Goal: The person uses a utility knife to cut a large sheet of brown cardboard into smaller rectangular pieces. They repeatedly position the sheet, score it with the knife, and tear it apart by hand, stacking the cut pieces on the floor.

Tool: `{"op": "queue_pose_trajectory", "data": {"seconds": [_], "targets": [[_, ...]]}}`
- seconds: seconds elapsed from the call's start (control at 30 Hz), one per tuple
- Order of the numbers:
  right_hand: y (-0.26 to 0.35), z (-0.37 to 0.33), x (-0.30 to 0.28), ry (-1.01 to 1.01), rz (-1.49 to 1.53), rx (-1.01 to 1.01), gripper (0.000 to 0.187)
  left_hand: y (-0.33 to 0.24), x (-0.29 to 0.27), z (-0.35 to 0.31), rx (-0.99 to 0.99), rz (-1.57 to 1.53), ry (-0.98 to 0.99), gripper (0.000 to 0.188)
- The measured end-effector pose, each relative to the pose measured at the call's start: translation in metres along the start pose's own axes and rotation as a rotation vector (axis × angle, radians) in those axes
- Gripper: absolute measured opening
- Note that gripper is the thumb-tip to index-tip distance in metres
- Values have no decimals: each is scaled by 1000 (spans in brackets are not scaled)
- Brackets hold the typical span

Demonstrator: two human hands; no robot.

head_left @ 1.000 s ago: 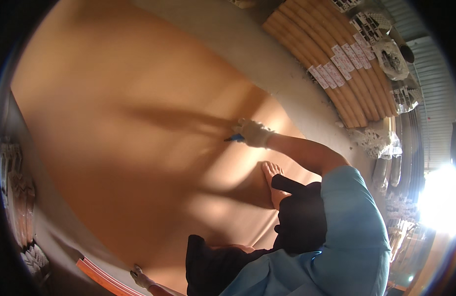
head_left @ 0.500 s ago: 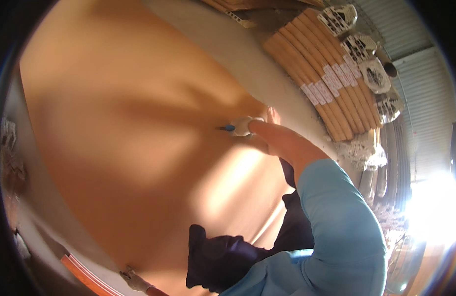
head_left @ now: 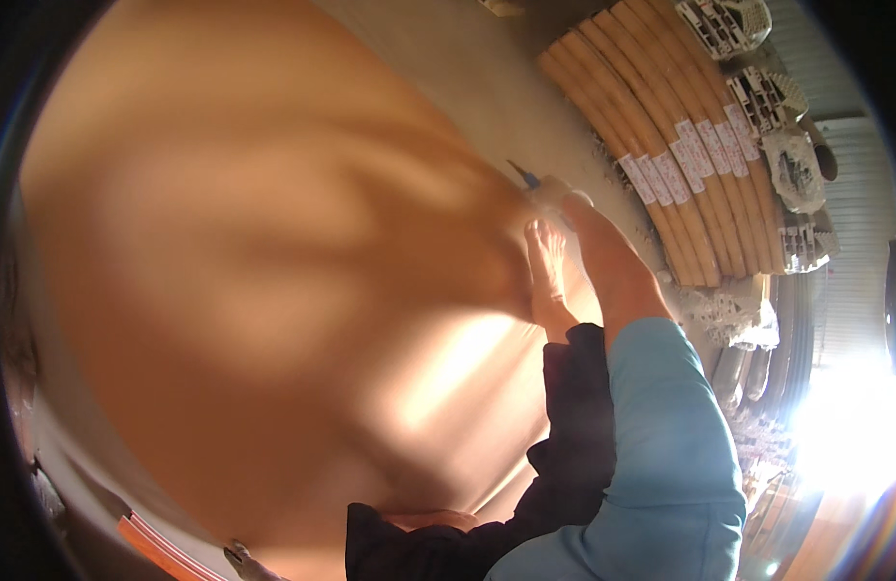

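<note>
A large smooth orange-brown sheet (head_left: 177,339) spreads across the ground beneath me. My right hand (head_left: 558,197), in a pale glove, is closed round a slim blue tool (head_left: 529,179) with a dark pointed tip. It sits at the sheet's right edge, just beyond my bare foot (head_left: 547,259), and the tip points away over the grey floor. Far down at the lower left, my left hand (head_left: 247,562), also gloved, rests by the sheet's near-left edge with its fingers apart; much of it is cut off by the picture's border.
Several long brown-wrapped bundles (head_left: 661,145) with white labels lie on the right, pale profile ends (head_left: 758,97) beside them. An orange-red strip (head_left: 162,552) lies at the lower left. My other foot (head_left: 431,520) is on the sheet. Strong light glares at the right.
My right hand has moved from over the sheet, up and right past its edge, taking the blue tool along. My foot is now uncovered. The left hand has shifted slightly toward the lower border.
</note>
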State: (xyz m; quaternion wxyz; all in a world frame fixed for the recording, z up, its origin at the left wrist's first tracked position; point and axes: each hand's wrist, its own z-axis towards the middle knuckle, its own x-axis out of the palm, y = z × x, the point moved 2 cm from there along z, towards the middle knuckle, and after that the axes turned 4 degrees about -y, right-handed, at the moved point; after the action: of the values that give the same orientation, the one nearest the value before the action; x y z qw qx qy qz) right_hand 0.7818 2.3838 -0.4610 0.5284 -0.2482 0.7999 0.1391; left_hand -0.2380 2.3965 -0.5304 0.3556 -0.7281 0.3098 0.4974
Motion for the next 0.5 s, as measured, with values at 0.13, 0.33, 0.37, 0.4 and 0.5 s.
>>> {"op": "queue_pose_trajectory", "data": {"seconds": [0.13,0.33,0.37,0.4,0.5], "targets": [[-23,-15,-6,107,125,95,53,3,-3,5,-2,-54,9,67],[-45,-15,14,-20,145,40,56,-16,-14,-9,-15,-77,79,68],[-47,-10,19,-42,155,58,55,-17,-14,-13,-15,-133,93,67],[-48,-9,23,-134,143,-78,52,-16,-11,-15,-19,-188,102,66],[-45,-9,18,-148,57,-201,44,-4,-1,-21,188,-569,114,55]]}}
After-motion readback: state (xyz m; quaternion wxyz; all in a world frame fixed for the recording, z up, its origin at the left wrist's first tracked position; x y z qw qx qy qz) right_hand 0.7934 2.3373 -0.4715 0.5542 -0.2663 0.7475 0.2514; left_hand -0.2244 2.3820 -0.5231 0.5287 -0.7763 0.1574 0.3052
